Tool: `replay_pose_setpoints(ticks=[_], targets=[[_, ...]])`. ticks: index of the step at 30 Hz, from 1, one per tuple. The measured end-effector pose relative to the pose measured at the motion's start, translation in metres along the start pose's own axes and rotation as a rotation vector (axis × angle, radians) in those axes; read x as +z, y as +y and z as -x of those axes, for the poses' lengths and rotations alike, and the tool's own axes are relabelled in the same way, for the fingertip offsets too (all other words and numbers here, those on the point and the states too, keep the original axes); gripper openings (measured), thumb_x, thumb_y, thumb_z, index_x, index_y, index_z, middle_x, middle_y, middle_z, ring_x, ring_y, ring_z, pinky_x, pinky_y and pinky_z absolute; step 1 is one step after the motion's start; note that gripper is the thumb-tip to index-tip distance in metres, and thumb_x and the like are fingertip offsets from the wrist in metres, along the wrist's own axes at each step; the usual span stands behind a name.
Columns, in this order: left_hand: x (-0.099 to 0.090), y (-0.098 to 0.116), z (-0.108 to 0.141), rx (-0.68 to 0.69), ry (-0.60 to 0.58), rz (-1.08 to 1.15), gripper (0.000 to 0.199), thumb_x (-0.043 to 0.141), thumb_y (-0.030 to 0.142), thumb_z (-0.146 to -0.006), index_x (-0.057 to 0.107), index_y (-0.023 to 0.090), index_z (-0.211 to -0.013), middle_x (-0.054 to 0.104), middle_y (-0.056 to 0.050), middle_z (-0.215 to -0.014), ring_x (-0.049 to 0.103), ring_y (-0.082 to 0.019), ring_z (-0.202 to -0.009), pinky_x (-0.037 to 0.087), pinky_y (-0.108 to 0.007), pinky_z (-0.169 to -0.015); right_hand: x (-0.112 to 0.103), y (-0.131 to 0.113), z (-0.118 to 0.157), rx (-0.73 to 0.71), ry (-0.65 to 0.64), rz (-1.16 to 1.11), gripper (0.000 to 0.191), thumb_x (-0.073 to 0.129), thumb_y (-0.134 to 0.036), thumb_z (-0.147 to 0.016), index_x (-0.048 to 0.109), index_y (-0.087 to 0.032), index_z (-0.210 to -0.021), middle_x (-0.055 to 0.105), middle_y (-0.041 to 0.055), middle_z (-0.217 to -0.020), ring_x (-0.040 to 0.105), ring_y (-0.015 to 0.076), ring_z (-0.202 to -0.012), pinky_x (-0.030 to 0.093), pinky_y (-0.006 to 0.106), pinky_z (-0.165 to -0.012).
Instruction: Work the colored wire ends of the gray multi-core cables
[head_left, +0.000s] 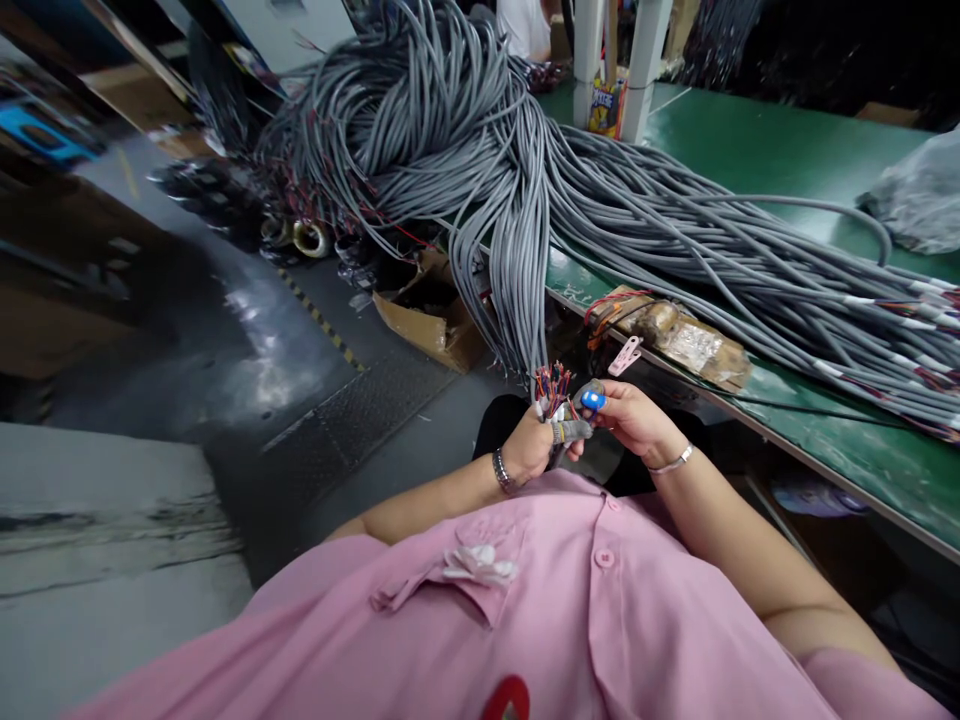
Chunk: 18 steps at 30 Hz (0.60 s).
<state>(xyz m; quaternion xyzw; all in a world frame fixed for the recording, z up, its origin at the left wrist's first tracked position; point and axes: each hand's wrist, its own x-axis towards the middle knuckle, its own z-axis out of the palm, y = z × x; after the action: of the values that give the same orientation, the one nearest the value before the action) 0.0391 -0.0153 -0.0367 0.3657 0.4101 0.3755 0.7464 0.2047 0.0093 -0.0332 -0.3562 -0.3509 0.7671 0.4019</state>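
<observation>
Left hand: curled around the ends of a hanging bunch of grey cables (534, 290), the left hand (527, 446) holding them in front of the shirt; the palm side is hidden.
Right hand: fingers bent and drawn close together, the right hand (639, 416) just beside the left; whether it pinches the blue piece (593, 400) at its fingertips or wears it, I cannot tell.
Coloured wire ends: the thin red, orange and dark wires (553, 384) stick up out of the left hand's grasp, too small to count.
Cable lengths: smooth, round and looped in a thick heap above the hands, running right along the surface (795, 160); the farthest right ends are cut off.
Packet lettering: beyond the hands, a yellow packet (604, 106) bears print too blurred to read.
Finger cover: grey, fabric-like, the finger cover (572, 430) has a yellow band.
Clip: pink, the clip (625, 356) is just above the right hand.
Carton: creased brown cardboard, the carton (431, 335) lies beyond the left hand, its inside dark.
</observation>
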Motion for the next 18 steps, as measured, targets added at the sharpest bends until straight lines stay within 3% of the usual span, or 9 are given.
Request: replay_pose_setpoints(ticks=[4, 8, 13, 18], targets=[[0.001, 0.0, 0.001, 0.044, 0.099, 0.037, 0.031, 0.079, 0.034, -0.059, 0.058, 0.013, -0.066, 0.059, 0.0, -0.052, 0.053, -0.01, -0.041, 0.044, -0.023, -0.042, -0.004, 0.005, 0.007, -0.053, 0.16, -0.126, 0.028, 0.077, -0.04, -0.07, 0.067, -0.017, -0.083, 0.062, 0.0007, -0.073, 0.051, 0.0083, -0.059, 0.047, 0.023, -0.058], [0.003, 0.001, -0.001, 0.071, 0.156, 0.044, 0.031, 0.078, 0.036, -0.059, 0.058, 0.013, -0.064, 0.058, 0.0, -0.05, 0.052, -0.01, -0.041, 0.044, -0.023, -0.043, -0.004, 0.012, 0.019, -0.015, 0.19, -0.099, 0.038, 0.071, -0.052, -0.072, 0.065, -0.017, -0.088, 0.065, 0.0047, -0.084, 0.056, 0.0117, -0.066, 0.049, 0.026, -0.06], [0.007, -0.001, -0.003, 0.092, 0.167, 0.017, 0.029, 0.077, 0.037, -0.06, 0.06, 0.013, -0.064, 0.058, 0.0, -0.051, 0.053, -0.01, -0.043, 0.044, -0.022, -0.044, 0.019, 0.009, 0.03, -0.131, 0.197, 0.169, 0.027, 0.071, -0.044, -0.076, 0.058, -0.019, -0.078, 0.061, -0.0009, -0.062, 0.056, 0.012, -0.059, 0.04, 0.023, -0.054], [0.008, -0.003, 0.0, 0.11, 0.181, -0.002, 0.029, 0.076, 0.037, -0.062, 0.059, 0.013, -0.064, 0.058, 0.0, -0.051, 0.053, -0.01, -0.043, 0.045, -0.023, -0.045, 0.028, 0.008, 0.03, -0.186, 0.223, 0.188, 0.023, 0.069, -0.04, -0.076, 0.057, -0.021, -0.073, 0.062, -0.0008, -0.062, 0.056, 0.0136, -0.057, 0.04, 0.025, -0.053]])
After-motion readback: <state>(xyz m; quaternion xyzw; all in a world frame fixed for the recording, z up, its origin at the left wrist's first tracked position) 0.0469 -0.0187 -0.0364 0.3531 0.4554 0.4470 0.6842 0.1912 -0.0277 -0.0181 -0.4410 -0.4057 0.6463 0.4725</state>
